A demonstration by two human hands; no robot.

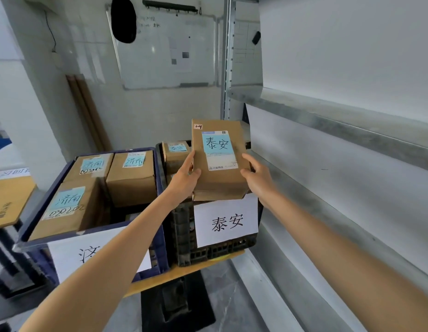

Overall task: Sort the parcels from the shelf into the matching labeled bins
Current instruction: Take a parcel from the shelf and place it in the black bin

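Note:
A brown cardboard parcel (220, 178) with a blue label reading 泰安 is held tilted over the black crate (181, 233), whose white sign also reads 泰安. My left hand (184, 178) grips the parcel's left edge, thumb on top. My right hand (256, 173) holds its right edge with curled fingers. Another 泰安 parcel (175, 152) lies deeper in the black crate. To the left stands a blue crate (157, 250) with three parcels labelled 济南 (66, 204).
The metal shelf (328, 121) runs along the right, its boards covered in white. Both crates sit on a yellow-edged cart (184, 271). A brown-topped table (9, 200) is at the far left. A whiteboard (165, 51) hangs on the back wall.

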